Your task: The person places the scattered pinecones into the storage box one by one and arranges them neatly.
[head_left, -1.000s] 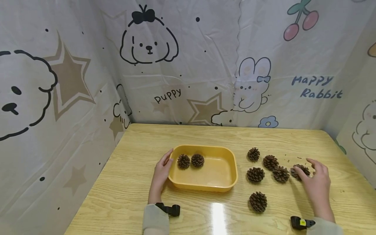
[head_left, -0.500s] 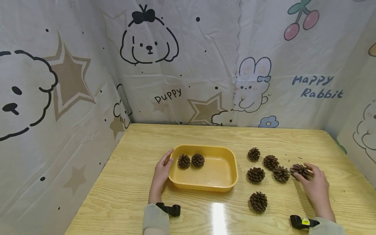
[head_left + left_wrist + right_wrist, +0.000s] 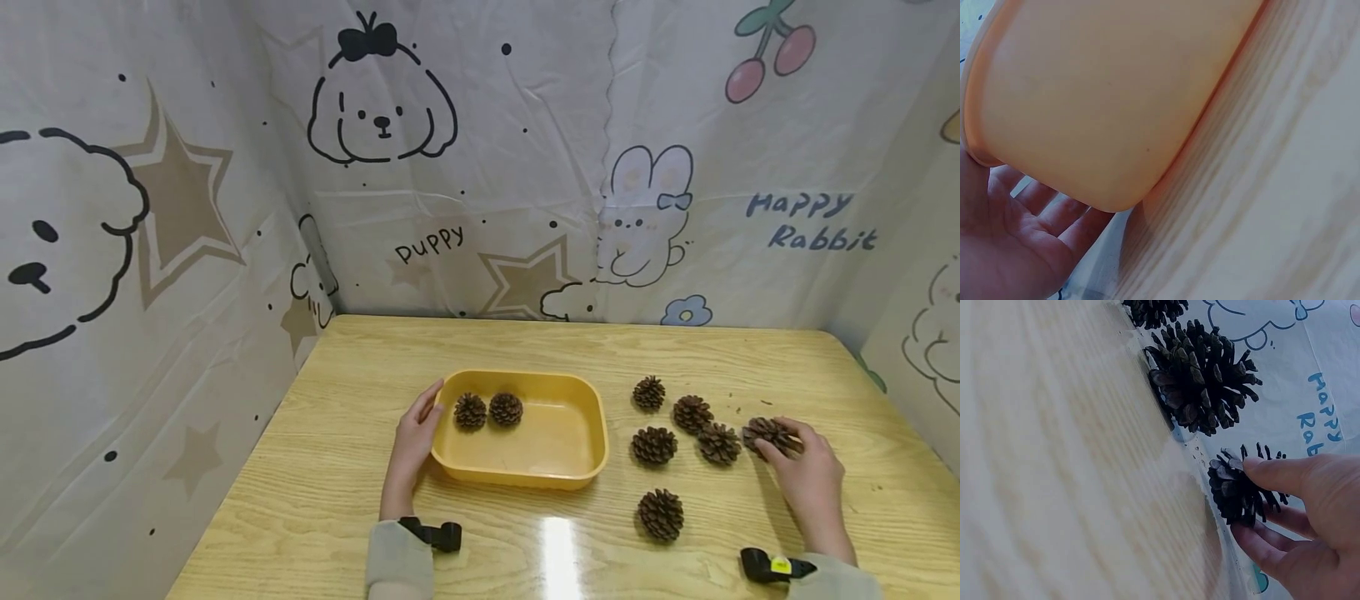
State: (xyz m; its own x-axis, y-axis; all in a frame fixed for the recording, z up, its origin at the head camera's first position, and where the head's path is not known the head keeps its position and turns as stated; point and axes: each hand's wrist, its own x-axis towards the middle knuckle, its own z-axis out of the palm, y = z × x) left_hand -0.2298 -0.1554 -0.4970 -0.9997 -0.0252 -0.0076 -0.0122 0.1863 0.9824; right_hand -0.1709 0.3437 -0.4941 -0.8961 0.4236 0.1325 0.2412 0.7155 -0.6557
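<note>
I have a pine cone in my right hand, pinched between thumb and fingers, at the right of the table; I cannot tell whether it is touching the wood. Five loose pine cones lie to its left, the nearest just beside it, one well apart toward me. Some small dark crumbs lie behind it. Farther left is the yellow tray, with two tray cones side by side in its left part. My left hand grips the tray's left end, thumb at the rim, fingers against the outer wall. A printed cloth hangs behind the table.
</note>
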